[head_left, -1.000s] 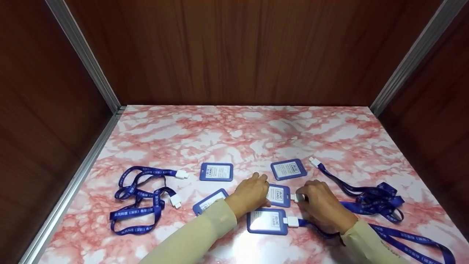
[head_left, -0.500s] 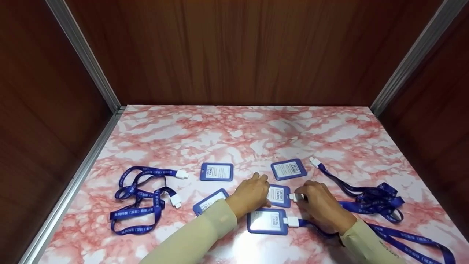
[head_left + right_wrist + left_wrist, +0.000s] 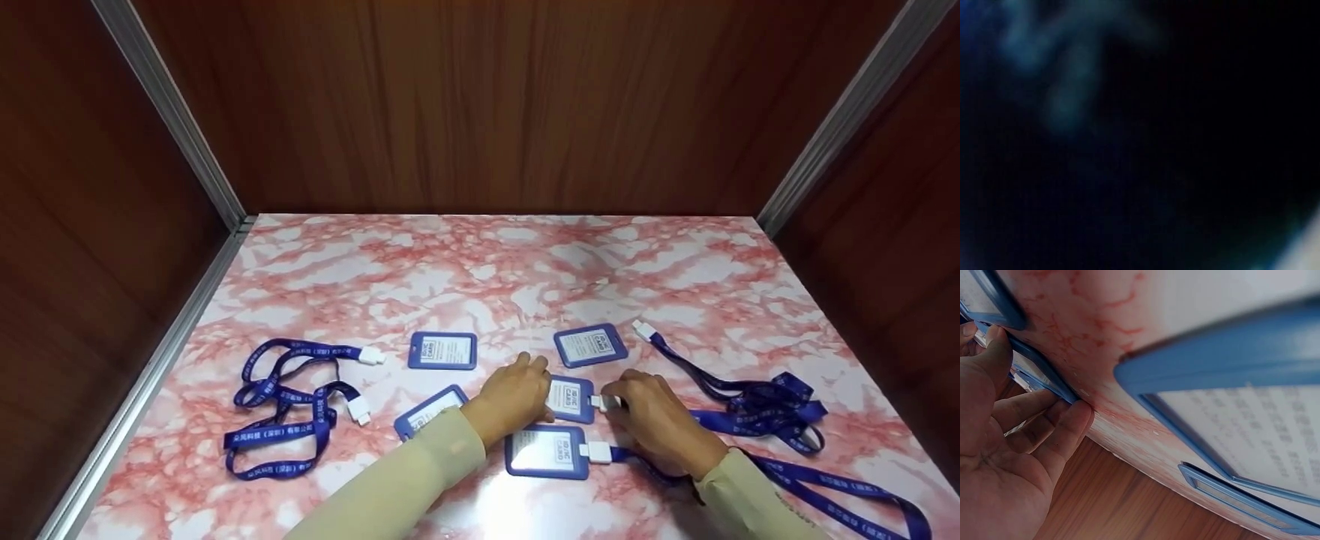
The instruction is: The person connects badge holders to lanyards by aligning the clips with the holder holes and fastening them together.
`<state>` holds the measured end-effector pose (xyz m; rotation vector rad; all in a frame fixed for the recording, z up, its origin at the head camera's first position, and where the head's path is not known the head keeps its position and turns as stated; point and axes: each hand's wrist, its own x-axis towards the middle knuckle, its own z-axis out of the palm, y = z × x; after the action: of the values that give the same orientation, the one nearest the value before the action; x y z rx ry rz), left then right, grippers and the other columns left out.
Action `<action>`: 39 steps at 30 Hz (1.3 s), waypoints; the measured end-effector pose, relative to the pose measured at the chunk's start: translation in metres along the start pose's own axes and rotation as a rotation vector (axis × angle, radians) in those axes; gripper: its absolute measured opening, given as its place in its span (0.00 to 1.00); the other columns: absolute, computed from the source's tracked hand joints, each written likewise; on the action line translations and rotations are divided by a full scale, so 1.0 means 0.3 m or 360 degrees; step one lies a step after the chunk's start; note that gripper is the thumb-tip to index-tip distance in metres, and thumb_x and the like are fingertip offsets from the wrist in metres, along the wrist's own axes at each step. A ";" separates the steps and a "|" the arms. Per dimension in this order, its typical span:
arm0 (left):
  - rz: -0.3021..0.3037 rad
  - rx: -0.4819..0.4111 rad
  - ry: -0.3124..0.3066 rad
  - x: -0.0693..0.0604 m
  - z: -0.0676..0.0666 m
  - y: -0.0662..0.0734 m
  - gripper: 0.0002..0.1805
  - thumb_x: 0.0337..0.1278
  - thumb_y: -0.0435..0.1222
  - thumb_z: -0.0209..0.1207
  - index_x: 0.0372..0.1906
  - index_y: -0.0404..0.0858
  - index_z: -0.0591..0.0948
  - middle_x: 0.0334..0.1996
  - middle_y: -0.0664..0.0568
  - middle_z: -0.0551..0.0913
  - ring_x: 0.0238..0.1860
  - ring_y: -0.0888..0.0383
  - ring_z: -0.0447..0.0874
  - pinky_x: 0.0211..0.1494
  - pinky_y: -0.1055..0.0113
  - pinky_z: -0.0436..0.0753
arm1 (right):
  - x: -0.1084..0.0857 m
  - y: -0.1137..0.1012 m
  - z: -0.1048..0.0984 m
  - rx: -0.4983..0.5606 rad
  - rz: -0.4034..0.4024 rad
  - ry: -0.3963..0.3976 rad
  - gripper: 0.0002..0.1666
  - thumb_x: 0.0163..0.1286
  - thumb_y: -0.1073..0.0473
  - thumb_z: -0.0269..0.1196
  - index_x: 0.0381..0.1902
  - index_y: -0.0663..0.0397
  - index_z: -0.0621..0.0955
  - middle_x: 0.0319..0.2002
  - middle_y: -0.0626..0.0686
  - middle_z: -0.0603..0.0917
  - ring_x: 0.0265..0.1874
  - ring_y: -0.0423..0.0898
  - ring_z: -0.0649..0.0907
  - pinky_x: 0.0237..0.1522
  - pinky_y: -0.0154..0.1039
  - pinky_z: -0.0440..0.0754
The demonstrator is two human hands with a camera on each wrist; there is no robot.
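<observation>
The left hand (image 3: 512,397) covers the far end of a blue middle card holder (image 3: 573,400), which lies flat on the worktop (image 3: 480,262); the left wrist view shows its thumb and fingers (image 3: 1061,441) gripping the holder's edges. The right hand (image 3: 651,420) pinches the white clip (image 3: 606,403) at the holder's slotted end, its fingers masking part of that clip, so whether the two are fully joined cannot be told. The right wrist view is almost black, with only a blurred bluish shape that cannot be identified. Just beside, the lower card holder (image 3: 547,451) carries its own white connector (image 3: 598,453); its strap (image 3: 620,455) vanishes under the right hand. The left sleeve (image 3: 397,480) hides part of the tilted card holder (image 3: 431,412). A looped lanyard (image 3: 847,491) is cut off by the bottom edge, and the folds of the right lanyard bundle (image 3: 780,412) are hard to separate.
</observation>
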<state>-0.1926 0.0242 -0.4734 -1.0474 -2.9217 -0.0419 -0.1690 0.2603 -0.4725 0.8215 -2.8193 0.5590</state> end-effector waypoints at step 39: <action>0.0030 0.0028 0.0081 0.002 0.000 0.004 0.27 0.53 0.56 0.73 0.44 0.36 0.88 0.42 0.52 0.78 0.42 0.54 0.75 0.39 0.63 0.86 | -0.005 -0.006 0.007 0.0058 0.0032 -0.0016 0.15 0.51 0.75 0.67 0.23 0.47 0.81 0.24 0.44 0.73 0.25 0.37 0.72 0.26 0.33 0.73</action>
<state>-0.1924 0.0255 -0.4735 -1.0556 -2.8615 -0.0418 -0.1669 0.2587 -0.4742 0.8054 -2.8375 0.6127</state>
